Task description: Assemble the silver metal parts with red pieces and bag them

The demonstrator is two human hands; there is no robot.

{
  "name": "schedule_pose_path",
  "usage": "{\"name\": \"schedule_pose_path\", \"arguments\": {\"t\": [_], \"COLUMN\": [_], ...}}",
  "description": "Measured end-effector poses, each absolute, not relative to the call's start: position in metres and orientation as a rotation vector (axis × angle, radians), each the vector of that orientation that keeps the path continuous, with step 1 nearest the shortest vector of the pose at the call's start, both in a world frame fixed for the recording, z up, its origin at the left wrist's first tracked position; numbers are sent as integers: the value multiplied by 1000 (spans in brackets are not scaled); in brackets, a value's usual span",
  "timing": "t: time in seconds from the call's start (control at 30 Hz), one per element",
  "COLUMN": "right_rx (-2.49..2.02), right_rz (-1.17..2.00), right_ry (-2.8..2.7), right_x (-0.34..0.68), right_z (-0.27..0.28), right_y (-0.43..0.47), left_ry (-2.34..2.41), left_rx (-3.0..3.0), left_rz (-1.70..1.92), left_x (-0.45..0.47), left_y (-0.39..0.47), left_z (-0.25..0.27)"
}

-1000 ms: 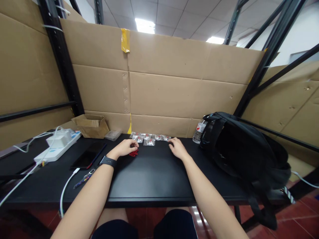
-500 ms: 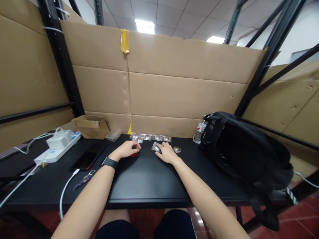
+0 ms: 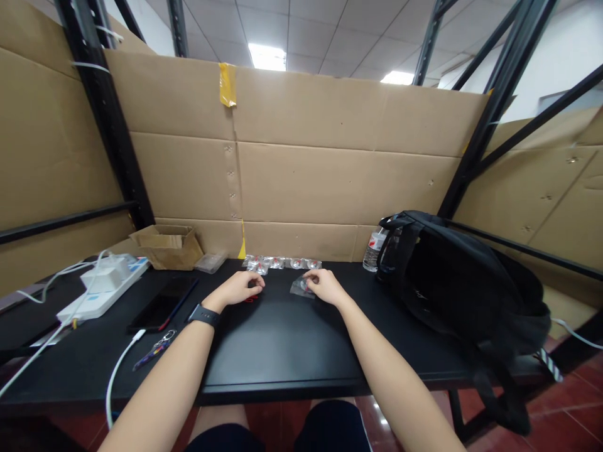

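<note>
My left hand (image 3: 238, 288) rests low over the table with its fingers curled in; what they hold, if anything, is hidden. A thin red cord (image 3: 251, 299) shows just beneath those fingers. Across from it, my right hand (image 3: 328, 286) pinches the right side of a small clear plastic bag (image 3: 299, 287), which lies tilted near the tabletop. Its contents are too small to make out. Behind both hands, several clear packets (image 3: 273, 262) with shiny round pieces and red spots lie in a row along the cardboard wall.
At left are a phone (image 3: 162, 306), a keychain (image 3: 155, 350), a white power strip (image 3: 103, 292), an open cardboard box (image 3: 167, 247) and a clear plastic case (image 3: 211, 262). A water bottle (image 3: 374, 251) and a black backpack (image 3: 461, 289) stand right. The black table (image 3: 282, 351) has a front edge.
My right hand has gone from lying flat over the small bag to pinching its right side. The round metal disc beside that hand no longer shows. My left hand stays nearly in place.
</note>
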State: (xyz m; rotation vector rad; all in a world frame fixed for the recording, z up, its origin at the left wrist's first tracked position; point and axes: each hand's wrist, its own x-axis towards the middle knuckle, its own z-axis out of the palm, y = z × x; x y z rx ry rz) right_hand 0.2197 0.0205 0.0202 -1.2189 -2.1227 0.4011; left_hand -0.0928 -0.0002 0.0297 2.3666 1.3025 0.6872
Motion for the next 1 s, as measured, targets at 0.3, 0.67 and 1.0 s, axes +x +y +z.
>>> {"name": "schedule_pose_path", "arguments": {"t": [0.3,0.67,1.0], "right_rx": [-1287,-1146,-984], "right_rz": [128,47,410], "right_ry": [-2024,-2063,-1972], "right_x": [224,244,244], "right_z": [35,41,36], "right_y": [8,15,20], "left_ry": [1264,1255,1248], "left_rx": [2251,2418,2432], "left_rz": [640,675,665], "left_x": [-87,-80,-79], "left_y": [0,-1,-1], "left_z": [23,27,25]}}
